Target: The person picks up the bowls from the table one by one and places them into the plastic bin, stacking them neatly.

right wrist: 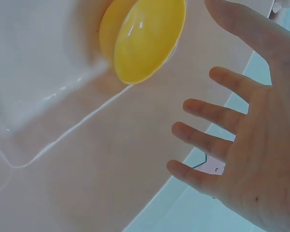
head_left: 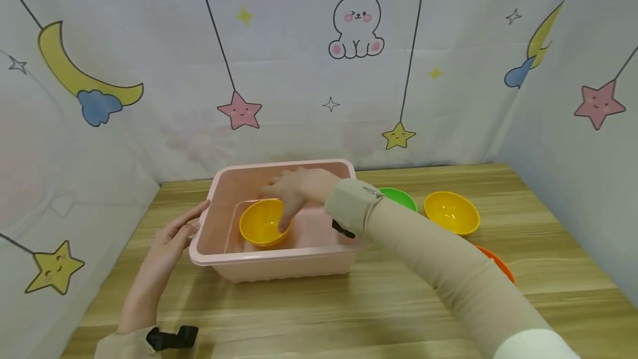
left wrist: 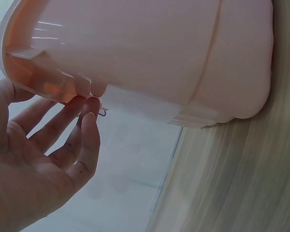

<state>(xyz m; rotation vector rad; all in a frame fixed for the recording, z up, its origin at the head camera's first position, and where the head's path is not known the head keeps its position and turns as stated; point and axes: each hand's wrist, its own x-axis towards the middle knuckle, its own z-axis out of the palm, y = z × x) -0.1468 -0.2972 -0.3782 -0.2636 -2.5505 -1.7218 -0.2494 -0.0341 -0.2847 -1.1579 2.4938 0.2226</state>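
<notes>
A pink plastic basin (head_left: 279, 266) stands on the table, with a yellow bowl (head_left: 264, 223) inside toward its left. My left hand (head_left: 169, 242) holds the basin's left rim; in the left wrist view its bent fingers (left wrist: 89, 130) meet the underside of that rim. Over the basin hangs my right hand (head_left: 299, 187), empty, its fingers spread beside the bowl. In the right wrist view the bowl (right wrist: 150, 41) sits tilted against the basin wall, apart from the fingers (right wrist: 208, 111).
To the basin's right are a green bowl (head_left: 399, 198), partly behind my right sleeve, and another yellow bowl (head_left: 451, 212). An orange rim (head_left: 498, 265) shows from under the right forearm. Printed cloth walls (head_left: 299, 71) enclose the wooden table (head_left: 309, 314) at the back and sides.
</notes>
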